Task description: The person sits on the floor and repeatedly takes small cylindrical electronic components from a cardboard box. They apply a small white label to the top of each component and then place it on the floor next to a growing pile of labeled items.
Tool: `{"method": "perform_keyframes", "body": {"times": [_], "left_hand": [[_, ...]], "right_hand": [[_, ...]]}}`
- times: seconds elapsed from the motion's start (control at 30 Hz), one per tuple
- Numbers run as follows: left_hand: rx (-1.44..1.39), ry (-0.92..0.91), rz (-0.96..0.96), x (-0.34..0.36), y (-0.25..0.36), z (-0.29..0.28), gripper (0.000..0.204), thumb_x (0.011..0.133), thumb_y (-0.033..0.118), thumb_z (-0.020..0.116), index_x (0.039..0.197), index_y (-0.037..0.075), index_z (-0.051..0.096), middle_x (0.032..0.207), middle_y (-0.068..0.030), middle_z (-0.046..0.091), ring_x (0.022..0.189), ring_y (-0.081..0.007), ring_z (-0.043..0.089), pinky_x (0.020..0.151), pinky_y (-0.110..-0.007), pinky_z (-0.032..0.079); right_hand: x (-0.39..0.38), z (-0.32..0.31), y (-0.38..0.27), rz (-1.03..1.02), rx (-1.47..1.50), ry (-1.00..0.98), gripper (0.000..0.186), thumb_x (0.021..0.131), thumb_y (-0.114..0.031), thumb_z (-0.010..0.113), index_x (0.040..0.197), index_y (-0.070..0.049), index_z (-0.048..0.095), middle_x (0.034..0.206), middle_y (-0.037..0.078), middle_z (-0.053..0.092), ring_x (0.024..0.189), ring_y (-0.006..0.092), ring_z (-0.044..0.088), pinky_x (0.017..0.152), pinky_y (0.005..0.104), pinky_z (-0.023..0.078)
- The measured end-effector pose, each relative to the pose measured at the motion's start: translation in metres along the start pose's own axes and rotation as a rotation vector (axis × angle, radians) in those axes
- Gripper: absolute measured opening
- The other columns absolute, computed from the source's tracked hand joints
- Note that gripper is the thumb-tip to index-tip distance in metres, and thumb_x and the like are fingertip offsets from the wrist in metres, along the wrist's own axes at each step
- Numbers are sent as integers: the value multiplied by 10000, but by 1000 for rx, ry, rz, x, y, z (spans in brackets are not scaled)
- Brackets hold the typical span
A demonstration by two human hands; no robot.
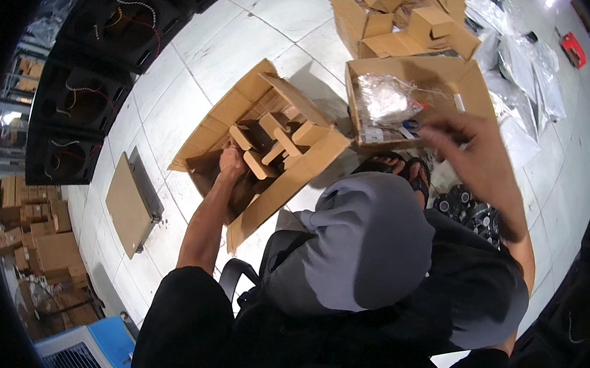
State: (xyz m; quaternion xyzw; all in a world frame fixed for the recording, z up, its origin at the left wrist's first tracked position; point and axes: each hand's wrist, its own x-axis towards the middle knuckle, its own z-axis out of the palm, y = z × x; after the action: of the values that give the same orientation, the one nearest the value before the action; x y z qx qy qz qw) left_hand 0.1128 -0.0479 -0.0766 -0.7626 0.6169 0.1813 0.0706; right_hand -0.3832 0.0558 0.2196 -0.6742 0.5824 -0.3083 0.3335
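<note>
My left hand (232,160) reaches down into an open cardboard box (206,133) on the white tiled floor. Its fingers curl against the cardboard divider pieces (275,141) standing inside the box. My right hand (472,143) is blurred and hovers over the near right corner of a second open carton (463,76). That carton holds a clear plastic bag (386,98) of small parts. The fingers point left toward the bag and a small blue item (412,128). I cannot tell whether they pinch anything.
Black speaker cabinets (86,94) line the left side. A flat brown board (129,206) lies left of the box. Small cartons (402,20) are piled at the top, with plastic bags (522,70) and a red tool (573,47) to their right. Black round parts (468,204) lie by my sandalled feet (395,166).
</note>
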Motion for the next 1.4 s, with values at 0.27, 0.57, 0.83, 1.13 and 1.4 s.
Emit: {"method": "perform_keyframes", "body": {"times": [0.27,0.57,0.83,1.13,1.4], "left_hand": [[-130,430,97,-96,100,-107,626,647,233,809,1186,49,550,1163,-237,573,979,-378,609,810,-444,525],[-879,397,655,-115,213,-165,526,833,334,696,1194,-29,573,1144,-220,605,988,-304,620,832,-393,515],[-820,486,-316,-60,95,-99,370,868,239,532,962,-99,651,880,-253,680,824,-353,674,752,-426,502],[-222,280,-147,-13,15,30,281,765,214,596,793,-58,663,911,-275,666,912,-376,663,781,-396,543],[626,336,125,-2,-12,65,288,790,178,548,906,-47,685,842,-240,645,724,-276,649,515,-332,499]], "right_hand": [[-7,-32,-9,46,161,389,219,896,-154,624,981,42,669,799,64,672,600,76,553,570,212,457],[-2,-22,-10,99,102,326,228,902,-183,623,964,31,673,777,61,657,605,81,547,582,219,441],[-7,-19,-3,158,56,284,239,910,-190,613,974,35,662,780,50,644,607,73,526,572,211,421],[-3,-15,-1,144,100,203,228,915,-177,602,978,35,657,783,52,646,596,70,513,566,214,414],[-4,-11,-2,143,147,165,213,907,-152,608,986,41,656,773,56,646,590,69,514,569,211,423]]}}
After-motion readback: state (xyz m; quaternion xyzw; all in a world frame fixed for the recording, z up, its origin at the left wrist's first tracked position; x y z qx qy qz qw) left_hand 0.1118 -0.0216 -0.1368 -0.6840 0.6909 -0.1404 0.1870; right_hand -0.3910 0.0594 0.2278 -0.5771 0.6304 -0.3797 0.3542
